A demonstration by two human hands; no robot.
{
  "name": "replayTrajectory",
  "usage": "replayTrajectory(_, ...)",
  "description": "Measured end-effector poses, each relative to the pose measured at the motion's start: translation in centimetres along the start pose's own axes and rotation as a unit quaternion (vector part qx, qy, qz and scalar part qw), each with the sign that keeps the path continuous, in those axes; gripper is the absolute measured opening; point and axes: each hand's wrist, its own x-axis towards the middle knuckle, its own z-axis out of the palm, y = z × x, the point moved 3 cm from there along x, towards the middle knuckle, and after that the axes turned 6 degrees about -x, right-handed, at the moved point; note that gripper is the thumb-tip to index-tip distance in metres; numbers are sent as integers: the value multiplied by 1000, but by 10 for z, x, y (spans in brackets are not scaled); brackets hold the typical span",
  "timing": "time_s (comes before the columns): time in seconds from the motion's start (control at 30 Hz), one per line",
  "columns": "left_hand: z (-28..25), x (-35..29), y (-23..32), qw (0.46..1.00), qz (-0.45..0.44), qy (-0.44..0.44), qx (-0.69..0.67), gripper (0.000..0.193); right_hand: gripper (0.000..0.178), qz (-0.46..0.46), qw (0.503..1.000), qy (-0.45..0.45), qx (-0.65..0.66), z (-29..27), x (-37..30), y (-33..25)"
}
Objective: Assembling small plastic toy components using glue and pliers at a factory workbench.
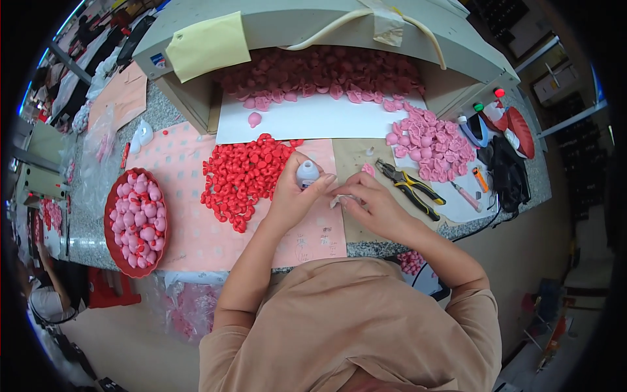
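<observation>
My left hand (282, 202) is wrapped round a small white squeeze bottle (307, 171), its tip pointing up. Close beside it, my right hand (377, 208) pinches a small crumpled whitish scrap (337, 200), perhaps tissue; the fingers partly hide it. A heap of glossy red moulded pieces (236, 179) spreads left of my left hand. Just beyond my right hand lie a single pink piece (368, 170) and a small white cap (370, 151). Yellow-and-black pliers (413, 189) rest to the right of that hand.
A red scalloped tray (136, 272) of pink balls with red bits stands at left. Pink pieces fill the grey cabinet (366, 32) ahead, with another pink heap (436, 147) at its right. A pink-handled tool (467, 197) and orange cutter (481, 179) lie far right.
</observation>
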Motion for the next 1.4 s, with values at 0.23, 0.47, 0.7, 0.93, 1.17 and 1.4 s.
replayTrajectory(0.23,-6,-3,-6,999,-21,36,-13,28,22,-38,993,106,-31,28,-5,12)
replayTrajectory(0.47,-2,5,-12,999,-10,32,-22,27,23,87,975,179,95,21,-12,18)
replayTrajectory(0.7,-3,2,-10,999,-4,40,-7,25,25,89,949,224,-204,-48,-57,47)
replayTrajectory(0.93,3,4,-13,999,-30,25,-1,24,60,149,912,126,-360,-66,-94,73)
replayTrajectory(1.17,2,5,-21,992,-106,7,-64,20,59,119,932,118,-322,-65,-97,90)
replayTrajectory(1.4,-2,9,-28,987,-116,3,-114,18,56,112,935,161,-295,-62,-96,88)
